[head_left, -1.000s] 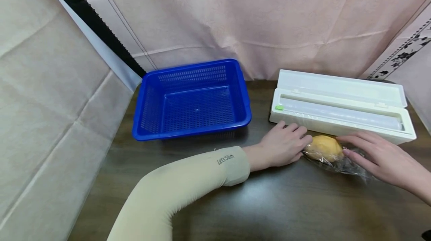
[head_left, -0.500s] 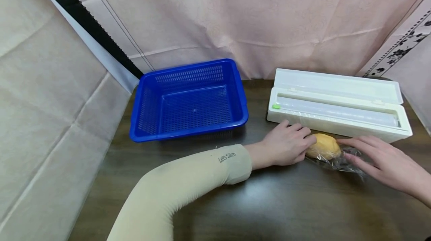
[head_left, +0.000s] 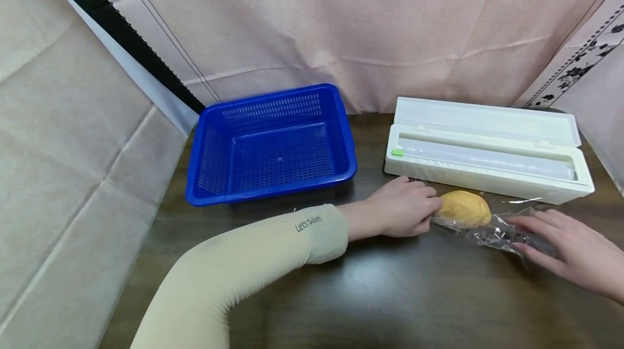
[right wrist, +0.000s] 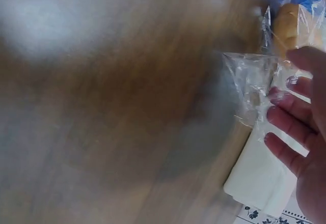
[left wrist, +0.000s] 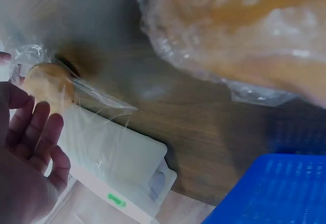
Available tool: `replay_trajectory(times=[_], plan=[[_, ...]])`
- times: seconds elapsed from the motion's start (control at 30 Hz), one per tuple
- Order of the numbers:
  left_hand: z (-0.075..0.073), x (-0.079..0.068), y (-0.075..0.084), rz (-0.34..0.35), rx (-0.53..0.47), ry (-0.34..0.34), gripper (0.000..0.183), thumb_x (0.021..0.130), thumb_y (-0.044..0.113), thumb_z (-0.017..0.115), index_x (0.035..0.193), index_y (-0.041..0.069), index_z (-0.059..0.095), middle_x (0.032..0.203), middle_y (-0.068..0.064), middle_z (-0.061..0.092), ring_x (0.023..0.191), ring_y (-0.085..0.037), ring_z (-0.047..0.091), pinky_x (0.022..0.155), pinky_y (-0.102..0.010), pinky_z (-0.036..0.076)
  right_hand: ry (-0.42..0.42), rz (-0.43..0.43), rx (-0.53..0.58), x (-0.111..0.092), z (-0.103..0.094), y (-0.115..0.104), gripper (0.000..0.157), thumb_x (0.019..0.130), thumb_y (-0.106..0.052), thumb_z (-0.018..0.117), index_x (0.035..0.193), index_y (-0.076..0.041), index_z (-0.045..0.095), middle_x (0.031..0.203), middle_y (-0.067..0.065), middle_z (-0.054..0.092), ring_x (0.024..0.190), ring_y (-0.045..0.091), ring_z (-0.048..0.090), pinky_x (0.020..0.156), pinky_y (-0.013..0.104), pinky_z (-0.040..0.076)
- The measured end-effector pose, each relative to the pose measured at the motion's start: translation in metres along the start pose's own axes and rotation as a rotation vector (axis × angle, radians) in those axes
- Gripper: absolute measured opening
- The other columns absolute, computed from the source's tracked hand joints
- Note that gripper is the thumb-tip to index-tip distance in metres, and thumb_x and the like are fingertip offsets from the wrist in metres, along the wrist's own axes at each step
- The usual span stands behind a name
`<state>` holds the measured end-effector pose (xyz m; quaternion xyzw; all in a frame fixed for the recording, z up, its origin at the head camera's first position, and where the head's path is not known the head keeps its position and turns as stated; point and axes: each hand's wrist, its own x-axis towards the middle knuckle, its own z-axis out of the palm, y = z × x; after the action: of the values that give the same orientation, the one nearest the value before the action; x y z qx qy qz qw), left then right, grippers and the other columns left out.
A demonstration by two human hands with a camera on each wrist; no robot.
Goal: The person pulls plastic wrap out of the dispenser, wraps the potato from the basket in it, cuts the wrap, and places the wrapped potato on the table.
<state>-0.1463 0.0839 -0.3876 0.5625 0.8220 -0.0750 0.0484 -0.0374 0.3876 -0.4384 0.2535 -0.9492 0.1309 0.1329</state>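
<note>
A yellow oval item (head_left: 465,208), bun-like or mango-like, lies on the table, partly in clear plastic wrap (head_left: 492,232). At its left end my left hand (head_left: 402,205) has curled fingers, thumb close to index, pinching the wrap's edge. To the right, my right hand (head_left: 570,246) reaches into the loose wrap, thumb and fingers apart and fairly straight. In the right wrist view its fingers (right wrist: 288,127) touch crumpled film. The left wrist view shows the item (left wrist: 51,84) beyond the left fingertips. Behind both hands stands a white plastic-wrap box (head_left: 487,175), lid up, roll inside.
A blue plastic basket (head_left: 270,192) stands left of the box on the dark wooden table (head_left: 414,295). Pale cloth (head_left: 390,29) hangs behind. A large blurred orange shape with clear film (left wrist: 229,35) fills the left wrist view's top right; I cannot tell what it is.
My right hand has drawn away from the yellow item to the right, and more loose wrap shows between them. My left hand has shifted slightly left, uncovering more of the item's left end.
</note>
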Motion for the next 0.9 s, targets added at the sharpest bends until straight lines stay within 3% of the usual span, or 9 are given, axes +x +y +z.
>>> replay_trajectory(times=[0.13,0.27,0.33,0.5,0.63,0.73,0.9], plan=[[-0.001,-0.009,0.001,0.027,-0.035,-0.047,0.018,0.095,0.036,0.05,0.109,0.027,0.057,0.099,0.013,0.054,0.098,-0.007,0.054,0.077,-0.029,0.041,0.051,-0.063,0.02,0.0,0.0,0.001,0.035,0.086,-0.047,0.068,0.103,-0.016,0.069,0.087,-0.015,0.06,0.082,0.0,0.049,0.079,0.019,0.034],[-0.003,-0.018,0.006,0.064,-0.06,-0.089,0.017,0.094,0.035,0.052,0.108,0.027,0.057,0.099,0.013,0.054,0.098,-0.007,0.054,0.077,-0.03,0.042,0.124,-0.111,0.03,-0.002,-0.002,-0.002,0.051,0.097,-0.058,0.038,0.087,-0.018,0.068,0.081,-0.018,0.057,0.078,-0.005,0.047,0.073,0.017,0.037],[-0.005,-0.023,0.008,0.074,-0.067,-0.107,0.018,0.094,0.035,0.053,0.109,0.027,0.058,0.1,0.013,0.055,0.1,-0.007,0.055,0.079,-0.031,0.043,0.134,-0.118,0.034,-0.004,-0.005,-0.005,0.05,0.098,-0.058,0.036,0.082,-0.022,0.066,0.079,-0.021,0.054,0.077,-0.007,0.045,0.07,0.017,0.038],[-0.008,-0.031,0.011,0.072,-0.09,-0.136,0.014,0.091,0.033,0.057,0.104,0.027,0.057,0.097,0.013,0.056,0.096,-0.005,0.056,0.078,-0.03,0.044,0.102,-0.077,0.074,-0.01,-0.012,-0.012,0.04,0.094,-0.062,0.042,0.081,-0.029,0.063,0.082,-0.026,0.053,0.078,-0.01,0.045,0.069,0.014,0.04],[-0.01,-0.035,0.008,0.051,-0.143,-0.132,0.006,0.089,0.03,0.059,0.091,0.027,0.054,0.084,0.014,0.053,0.082,-0.002,0.053,0.07,-0.028,0.043,0.085,-0.004,0.061,-0.013,-0.015,-0.019,0.014,0.083,-0.042,0.072,0.085,-0.032,0.063,0.083,-0.025,0.057,0.074,-0.011,0.047,0.064,0.011,0.039],[-0.009,-0.038,0.005,0.026,-0.196,-0.129,0.009,0.087,0.028,0.06,0.084,0.026,0.052,0.078,0.014,0.052,0.074,-0.002,0.051,0.065,-0.028,0.042,0.085,0.045,0.045,-0.015,-0.016,-0.021,0.028,0.069,-0.022,0.083,0.086,-0.033,0.064,0.08,-0.022,0.061,0.073,-0.014,0.05,0.059,0.01,0.039],[-0.006,-0.042,0.01,0.032,-0.198,-0.165,0.007,0.088,0.028,0.06,0.085,0.026,0.054,0.078,0.014,0.055,0.076,-0.004,0.054,0.068,-0.028,0.045,0.07,0.059,0.053,-0.015,-0.017,-0.023,0.037,0.064,-0.011,0.083,0.084,-0.034,0.062,0.077,-0.028,0.06,0.07,-0.012,0.055,0.057,0.012,0.04]])
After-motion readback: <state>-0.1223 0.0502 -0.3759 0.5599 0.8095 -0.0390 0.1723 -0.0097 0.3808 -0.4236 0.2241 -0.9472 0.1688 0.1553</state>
